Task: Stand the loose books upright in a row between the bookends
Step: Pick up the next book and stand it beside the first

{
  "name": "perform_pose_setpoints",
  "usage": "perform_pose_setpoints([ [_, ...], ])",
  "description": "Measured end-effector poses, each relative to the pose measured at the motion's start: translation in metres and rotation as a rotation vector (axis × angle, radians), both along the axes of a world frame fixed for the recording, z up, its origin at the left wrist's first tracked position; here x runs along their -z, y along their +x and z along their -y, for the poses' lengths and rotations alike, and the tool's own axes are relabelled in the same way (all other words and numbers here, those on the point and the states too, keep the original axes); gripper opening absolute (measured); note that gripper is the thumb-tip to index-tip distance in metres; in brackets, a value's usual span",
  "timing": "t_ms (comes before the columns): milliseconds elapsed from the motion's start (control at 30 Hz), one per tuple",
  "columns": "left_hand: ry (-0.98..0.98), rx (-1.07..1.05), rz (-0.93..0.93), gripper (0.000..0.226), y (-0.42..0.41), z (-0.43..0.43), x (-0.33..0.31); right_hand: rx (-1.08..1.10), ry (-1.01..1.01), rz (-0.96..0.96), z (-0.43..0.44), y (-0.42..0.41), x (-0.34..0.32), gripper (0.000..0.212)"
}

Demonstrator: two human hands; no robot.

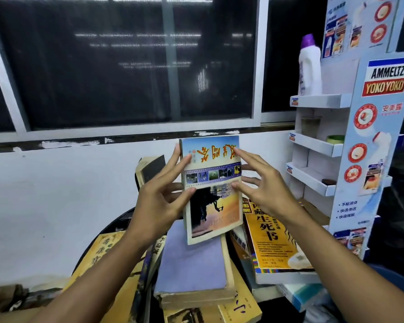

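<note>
The left hand point(160, 201) grips the left edge of a paperback point(211, 190), held upright and upside down. The right hand point(264, 185), fingers spread, touches its right edge. Below the paperback lies a lavender book point(191, 264); right of that, a yellow book point(273, 243).

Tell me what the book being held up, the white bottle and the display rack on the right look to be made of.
Held book: paper with a thin glossy printed cover; worn, yellowed edges suggest a paperback.
White bottle: likely plastic, smooth and opaque, with a purple cap.
Display rack: probably printed cardboard; its shelves look folded from flat white sheet.
</note>
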State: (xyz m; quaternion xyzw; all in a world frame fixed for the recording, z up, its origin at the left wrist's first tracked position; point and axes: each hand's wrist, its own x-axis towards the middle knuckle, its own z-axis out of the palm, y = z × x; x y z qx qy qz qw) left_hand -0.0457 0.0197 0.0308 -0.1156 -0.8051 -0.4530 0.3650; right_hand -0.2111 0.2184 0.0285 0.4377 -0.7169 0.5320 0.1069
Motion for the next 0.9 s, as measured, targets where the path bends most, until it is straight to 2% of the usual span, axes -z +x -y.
perform_pose_setpoints([
  [133,-0.098,-0.001,-0.03,0.079,0.002,-0.008,0.012,0.06,0.016,-0.039,0.003,0.004,0.012,0.077],
  [300,0.019,-0.003,-0.019,0.092,-0.003,-0.024,0.018,0.077,-0.028,-0.118,0.0,0.031,0.011,0.066],
  [400,0.03,-0.038,-0.027,0.082,-0.006,-0.03,0.021,0.037,-0.047,-0.111,-0.003,0.051,0.005,0.064],
  [567,-0.019,0.031,-0.013,0.069,-0.008,-0.042,0.027,0.013,-0.061,-0.051,-0.012,0.07,-0.011,0.074],
  [733,-0.031,0.108,0.041,0.068,-0.014,-0.049,0.037,0.15,0.007,-0.122,-0.023,0.077,-0.025,0.067],
  [900,-0.109,0.065,0.042,0.071,-0.026,-0.054,0.044,0.252,0.025,-0.141,-0.026,0.078,-0.032,0.059],
])
